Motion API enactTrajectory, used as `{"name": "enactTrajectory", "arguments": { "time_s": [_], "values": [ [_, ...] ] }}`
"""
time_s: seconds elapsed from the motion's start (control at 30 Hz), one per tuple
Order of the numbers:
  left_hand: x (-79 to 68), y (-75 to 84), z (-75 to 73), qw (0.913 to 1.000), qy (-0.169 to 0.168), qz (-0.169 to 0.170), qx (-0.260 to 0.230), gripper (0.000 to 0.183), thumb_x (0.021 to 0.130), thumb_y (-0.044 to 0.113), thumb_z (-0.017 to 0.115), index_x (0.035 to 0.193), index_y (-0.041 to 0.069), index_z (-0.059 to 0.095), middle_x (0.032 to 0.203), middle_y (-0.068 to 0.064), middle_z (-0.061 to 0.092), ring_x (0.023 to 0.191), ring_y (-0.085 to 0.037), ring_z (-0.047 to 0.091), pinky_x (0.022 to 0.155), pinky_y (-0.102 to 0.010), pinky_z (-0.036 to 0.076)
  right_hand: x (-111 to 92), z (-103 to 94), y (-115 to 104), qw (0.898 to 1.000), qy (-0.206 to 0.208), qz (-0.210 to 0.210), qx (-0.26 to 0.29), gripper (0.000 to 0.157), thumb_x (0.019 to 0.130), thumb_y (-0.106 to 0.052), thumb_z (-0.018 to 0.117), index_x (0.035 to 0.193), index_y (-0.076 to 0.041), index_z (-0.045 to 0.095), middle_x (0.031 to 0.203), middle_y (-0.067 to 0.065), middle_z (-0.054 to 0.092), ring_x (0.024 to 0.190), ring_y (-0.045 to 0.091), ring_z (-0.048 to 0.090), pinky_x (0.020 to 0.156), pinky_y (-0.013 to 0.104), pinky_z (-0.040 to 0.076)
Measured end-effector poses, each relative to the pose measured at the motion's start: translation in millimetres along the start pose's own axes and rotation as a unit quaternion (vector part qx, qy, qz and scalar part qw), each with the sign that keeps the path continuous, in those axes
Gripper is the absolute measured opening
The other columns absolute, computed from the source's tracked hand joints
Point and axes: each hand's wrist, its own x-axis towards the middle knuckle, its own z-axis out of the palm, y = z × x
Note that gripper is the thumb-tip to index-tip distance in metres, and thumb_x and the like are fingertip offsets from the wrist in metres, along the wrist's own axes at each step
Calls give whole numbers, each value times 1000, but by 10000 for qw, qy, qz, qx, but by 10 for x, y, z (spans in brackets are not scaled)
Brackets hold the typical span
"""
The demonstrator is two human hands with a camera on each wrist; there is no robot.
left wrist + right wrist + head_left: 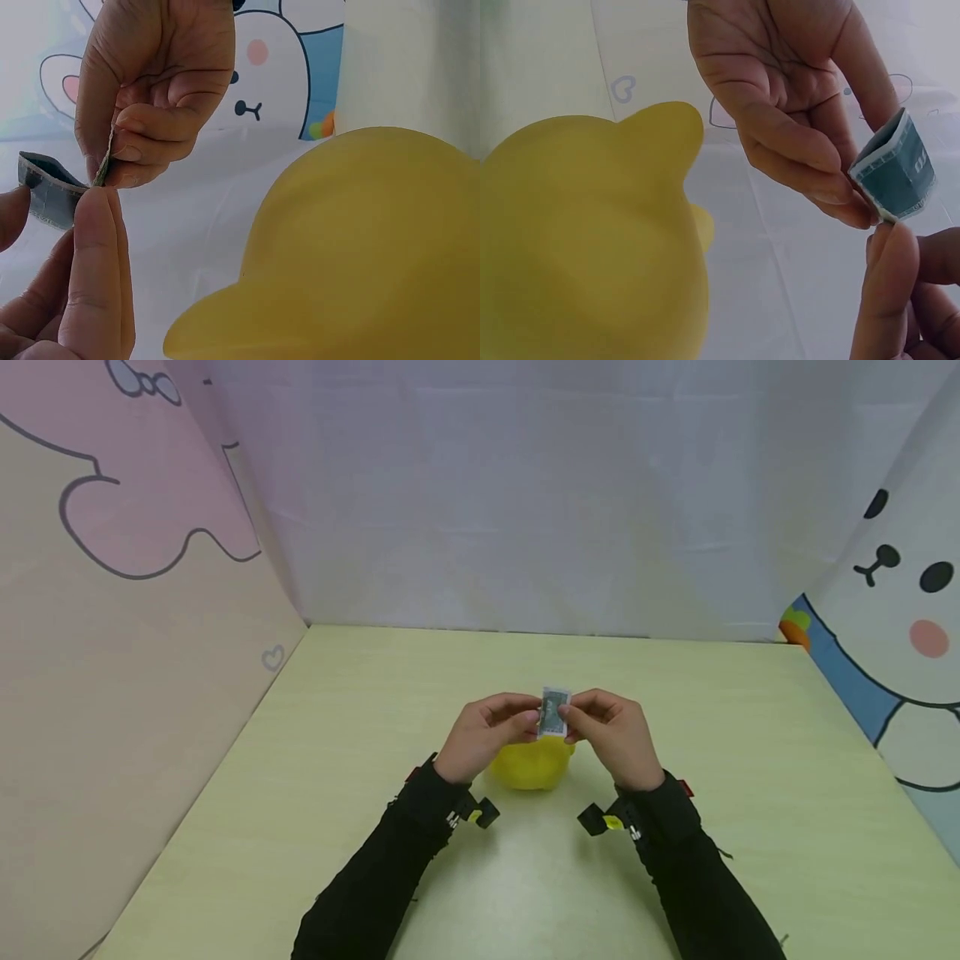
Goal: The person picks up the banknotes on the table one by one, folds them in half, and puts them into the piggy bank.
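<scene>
A small folded banknote [554, 710], blue-green with a pale border, is held up above the table between both hands. My left hand [486, 735] pinches its left side, thumb toward me. On the other side my right hand [618, 735] pinches it, thumb lying over its face. The wrist views show the banknote [904, 176] bent into a fold that gapes at one edge. Behind and below the hands sits a rounded yellow object [531, 767] with ear-like bumps, perhaps a piggy bank. Its top is hidden by the hands in the head view.
A pale yellow-green table [360, 693] spreads out beneath the hands. White sheeting [487, 510] stands along its back edge, and panels with cartoon drawings [915, 627] rise at both sides.
</scene>
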Motion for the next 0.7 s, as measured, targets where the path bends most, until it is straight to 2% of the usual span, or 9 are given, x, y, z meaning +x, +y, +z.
{"name": "enactTrajectory", "arguments": {
  "time_s": [0.23, 0.7],
  "values": [
    [1, -33, 10, 9998, -154, 61, -72, 32, 97, 12, 61, 126, -2, 61, 123, -22, 64, 93, -14, 68, 90, -34, 57, -8, 5, 23, 10000, -10, -17, 53, 20, 94, -10, 65, 100, 9, 67, 80, -7, 68, 66, 11, 63, 65, 23, 58],
    [0, -28, 35, 9998, -166, 88, 49, 27, 97, 8, 60, 120, -5, 62, 118, -24, 64, 89, -8, 69, 88, -33, 58, -3, 30, 34, 10000, -70, -27, 51, 20, 94, -8, 65, 100, 10, 67, 81, -7, 68, 67, 10, 62, 66, 23, 58]
  ]
}}
